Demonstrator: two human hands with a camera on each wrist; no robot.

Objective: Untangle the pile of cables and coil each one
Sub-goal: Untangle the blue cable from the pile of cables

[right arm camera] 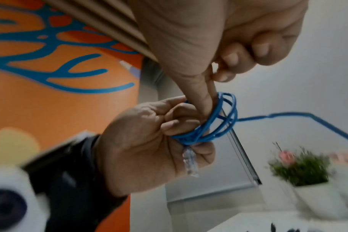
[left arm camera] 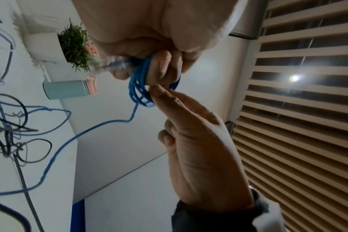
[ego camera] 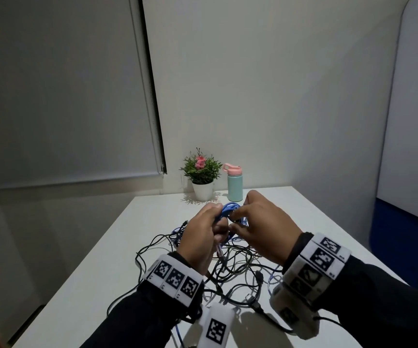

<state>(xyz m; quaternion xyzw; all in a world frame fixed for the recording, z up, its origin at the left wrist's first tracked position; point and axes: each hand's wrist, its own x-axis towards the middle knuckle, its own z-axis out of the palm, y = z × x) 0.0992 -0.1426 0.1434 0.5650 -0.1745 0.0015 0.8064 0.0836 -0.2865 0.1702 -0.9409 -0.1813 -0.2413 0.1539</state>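
The left hand (ego camera: 200, 237) has its fingers curled tight around a small bundle of blue cable (ego camera: 228, 209). The cable is wound into a few round loops, and the loops are squeezed together where the fingers hold them. A clear plug (right arm camera: 190, 163) at one end of the cable sticks out from the bottom of that fist.

The right hand (ego camera: 260, 227) is just beside the left one, so close that the two hands touch. Its thumb and first finger come together on the far side of the blue loops and pinch them. One finger (right arm camera: 199, 94) pokes straight through the ring of loops. The other fingers of the right hand are curled in toward the palm.

Both hands hold the loops up in the air, above the table (ego camera: 102, 259). From the loops, the rest of the blue cable hangs down in a long, bent line to the table.

Under the hands, on the white table, lies a messy pile of cables (ego camera: 230, 275). Most are black, some are gray and some are blue. They cross over each other many times.

Each wrist wears a white band with black square patterns (ego camera: 175, 277) over a dark sleeve.

At the far end of the table stands a little green plant with a pink flower in a white pot (ego camera: 201, 175). Just beside it is a light green bottle with a pink lid (ego camera: 234, 183). Behind them is a pale wall and a gray window blind (ego camera: 64, 96).
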